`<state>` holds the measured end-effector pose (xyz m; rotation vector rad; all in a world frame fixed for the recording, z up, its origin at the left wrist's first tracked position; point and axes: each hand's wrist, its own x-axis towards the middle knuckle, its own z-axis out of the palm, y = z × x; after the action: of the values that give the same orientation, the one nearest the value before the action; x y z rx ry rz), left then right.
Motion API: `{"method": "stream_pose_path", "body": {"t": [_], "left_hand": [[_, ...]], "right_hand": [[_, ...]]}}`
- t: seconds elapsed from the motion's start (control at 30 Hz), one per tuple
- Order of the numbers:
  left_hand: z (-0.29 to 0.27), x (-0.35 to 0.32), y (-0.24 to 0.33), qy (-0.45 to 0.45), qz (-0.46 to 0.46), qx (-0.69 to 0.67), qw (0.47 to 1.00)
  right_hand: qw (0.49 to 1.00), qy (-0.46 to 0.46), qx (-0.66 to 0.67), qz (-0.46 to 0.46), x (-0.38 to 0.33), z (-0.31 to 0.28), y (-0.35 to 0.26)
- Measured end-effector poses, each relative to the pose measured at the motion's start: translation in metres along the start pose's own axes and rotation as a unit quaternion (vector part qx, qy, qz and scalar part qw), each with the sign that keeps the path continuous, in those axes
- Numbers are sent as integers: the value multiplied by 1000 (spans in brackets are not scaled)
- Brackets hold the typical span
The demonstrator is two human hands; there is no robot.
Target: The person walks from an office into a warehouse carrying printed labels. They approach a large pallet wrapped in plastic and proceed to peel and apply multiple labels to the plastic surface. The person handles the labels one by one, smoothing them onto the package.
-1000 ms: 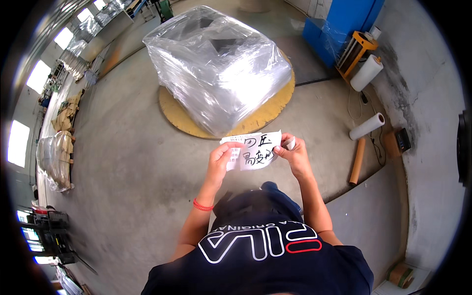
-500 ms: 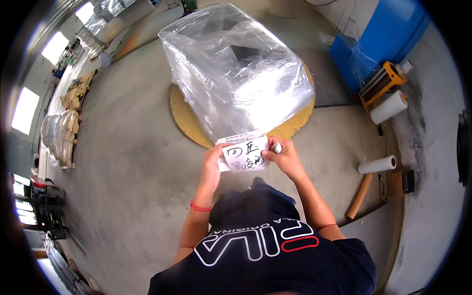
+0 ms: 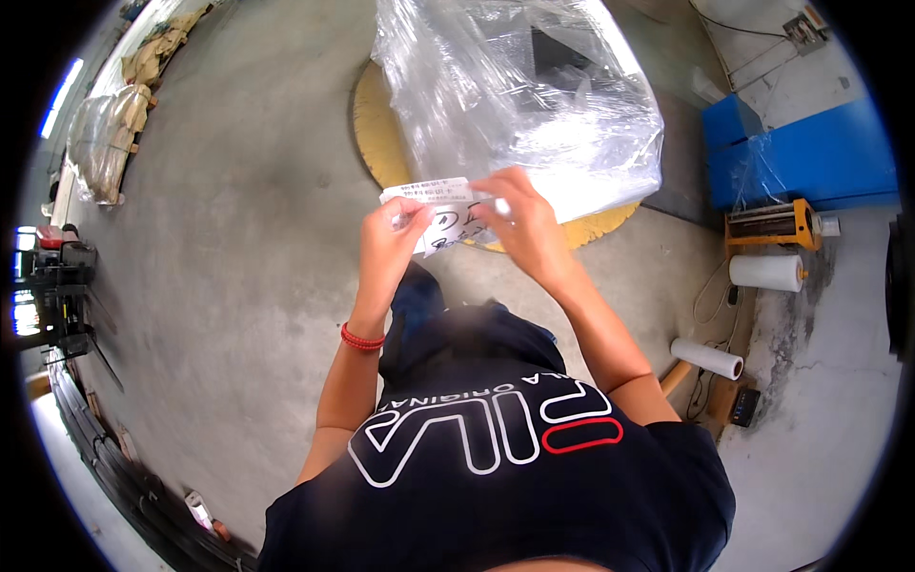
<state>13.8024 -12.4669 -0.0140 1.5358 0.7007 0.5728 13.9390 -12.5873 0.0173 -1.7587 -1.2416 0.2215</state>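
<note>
My left hand (image 3: 383, 250) pinches the left side of some white paper sheets: a handwritten sheet (image 3: 446, 226) with dark strokes and, along its far edge, printed slips (image 3: 434, 190). At the right side of the papers is my right hand (image 3: 530, 229), its fingers curled over their edge. A small white piece (image 3: 502, 207), which I cannot make out, shows between its fingers. Just beyond the hands stands a large load wrapped in clear plastic film (image 3: 534, 133). Beneath the load lies a round yellow platform (image 3: 375, 129).
On the right are a blue cabinet (image 3: 810, 153), an orange-framed film holder (image 3: 772, 224) and white film rolls (image 3: 767, 273) near a wall and cables. To the left, a wrapped stack (image 3: 103, 153) and a dark forklift-like machine (image 3: 67, 286) stand beside long dark bars (image 3: 105, 453).
The papers and both hands have shifted up and left in the view. My right hand has turned, its fingers now over the papers' right edge. The load appears higher and further right.
</note>
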Motion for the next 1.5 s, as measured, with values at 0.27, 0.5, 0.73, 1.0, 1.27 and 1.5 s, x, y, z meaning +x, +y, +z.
{"method": "stream_pose_path", "body": {"t": [0.27,0.5,0.73,1.0,1.27,1.5], "left_hand": [[-131,81,-13,-65,-75,-103,990],[-237,139,2,-144,-130,-93,977],[-296,190,-11,-170,-146,-69,972],[-358,276,-25,-191,-194,-71,960],[-420,411,-9,-219,-184,3,958],[-442,511,0,-262,-147,-5,954]], "right_hand": [[979,-188,56,54,128,131,-17],[947,-282,95,117,214,192,-46],[933,-332,130,56,276,247,-44],[908,-376,164,81,363,313,-19],[907,-364,197,78,490,362,0],[927,-291,218,90,573,365,12]]}}
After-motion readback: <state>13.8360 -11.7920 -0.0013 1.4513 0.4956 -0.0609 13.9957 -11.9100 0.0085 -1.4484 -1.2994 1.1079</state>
